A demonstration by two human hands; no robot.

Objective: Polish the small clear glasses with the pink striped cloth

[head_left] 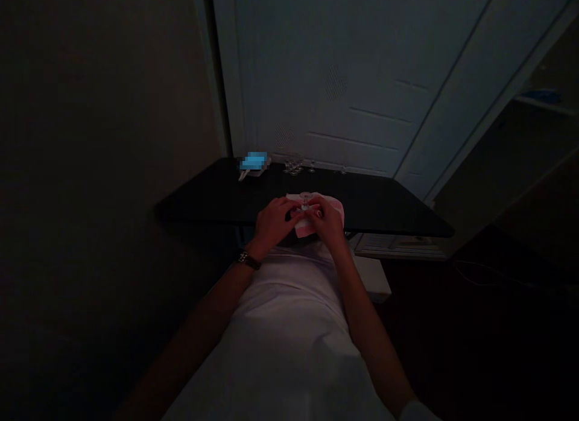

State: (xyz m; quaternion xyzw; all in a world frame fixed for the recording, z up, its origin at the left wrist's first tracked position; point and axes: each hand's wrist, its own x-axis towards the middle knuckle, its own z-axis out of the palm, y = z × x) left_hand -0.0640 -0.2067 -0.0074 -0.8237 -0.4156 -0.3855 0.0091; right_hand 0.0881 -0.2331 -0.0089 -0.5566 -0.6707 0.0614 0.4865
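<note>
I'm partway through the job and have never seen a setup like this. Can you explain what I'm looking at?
There is no machine here: these are a person's bare left hand and right hand. The one picture comes from a camera on that person's head, looking forward and down past their white top. The hands meet at the near edge of a dark table, their fingertips around a small clear glass, with a pink-and-white cloth at the hands. Further back stand more small glasses and, toward the left, a device with a blurred blue patch. The picture is too dim to tell how each finger grips.
</note>
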